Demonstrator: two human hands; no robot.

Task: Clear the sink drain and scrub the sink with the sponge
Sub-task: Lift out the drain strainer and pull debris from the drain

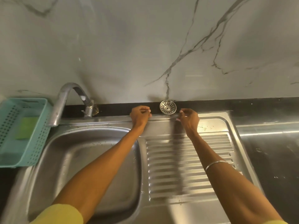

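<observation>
A round metal drain strainer (168,108) leans upright against the marble wall on the black ledge behind the sink. My left hand (140,116) hovers just left of it with its fingers curled and nothing in it. My right hand (189,119) is just right of the strainer, fingers loosely bent and apart, also holding nothing. The steel sink basin (53,152) lies at the lower left, partly hidden by my left forearm; its drain is not visible. A green sponge (27,128) lies in the teal basket (30,157) at the far left.
A curved metal faucet (64,101) stands behind the basin, its spout over the left rim. The ribbed steel drainboard (181,168) is under my right arm. A steel and black countertop (267,143) extends to the right. The grey-veined marble wall (145,46) rises behind everything.
</observation>
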